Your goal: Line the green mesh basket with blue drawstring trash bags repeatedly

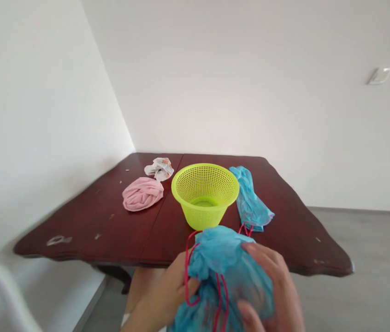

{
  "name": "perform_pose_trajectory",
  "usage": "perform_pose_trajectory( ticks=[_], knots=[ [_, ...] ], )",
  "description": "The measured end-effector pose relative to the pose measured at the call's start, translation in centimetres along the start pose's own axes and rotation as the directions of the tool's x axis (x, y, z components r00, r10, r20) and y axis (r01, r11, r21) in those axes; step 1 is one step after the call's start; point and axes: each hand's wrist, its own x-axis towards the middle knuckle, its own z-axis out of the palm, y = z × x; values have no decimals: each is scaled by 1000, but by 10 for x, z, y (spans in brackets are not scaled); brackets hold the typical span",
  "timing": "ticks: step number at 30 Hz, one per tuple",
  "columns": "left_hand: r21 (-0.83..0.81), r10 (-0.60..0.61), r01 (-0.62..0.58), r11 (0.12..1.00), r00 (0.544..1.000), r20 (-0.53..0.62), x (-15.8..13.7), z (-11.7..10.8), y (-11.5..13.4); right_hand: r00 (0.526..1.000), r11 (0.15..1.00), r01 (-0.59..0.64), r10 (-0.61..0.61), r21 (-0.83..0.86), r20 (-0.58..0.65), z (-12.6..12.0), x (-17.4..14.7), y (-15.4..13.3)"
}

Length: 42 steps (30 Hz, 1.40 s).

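A thin blue drawstring bag (231, 281) with red cords is held in front of me, close to the table's near edge. My left hand (167, 295) grips its left side, its fingers partly hidden in the crumpled plastic. Around the right side curls my right hand (280, 281), its thumb low on the bag and its fingers over the top. Just beyond the bag, a lime-green perforated plastic basket (198, 214) stands upright with nothing visible inside. A second blue drawstring bag (252, 203) lies flattened at the basket's right.
A bundled pink cloth (142, 193) lies left of the basket, with a crumpled white plastic bag (160, 169) behind it. Everything rests on a dark reddish-brown wooden table (105, 226) against white walls. A white curved rail (1, 286) shows at lower left.
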Motion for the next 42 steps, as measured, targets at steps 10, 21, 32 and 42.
perform_pose_trajectory(
  ticks=[10,21,32,42],
  knots=[
    [-71,169,-179,981,977,-130,26,-11,23,986,990,-123,114,-75,-122,32,19,12],
    [-33,119,-137,990,941,-316,8,-9,13,995,998,33,-27,61,-97,44,30,5],
    [-722,-190,-205,661,885,-425,26,7,5,970,859,-245,222,450,104,36,30,0],
    [-920,-407,-107,376,873,-268,26,10,15,867,589,-498,354,637,351,20,27,-3]
  ],
)
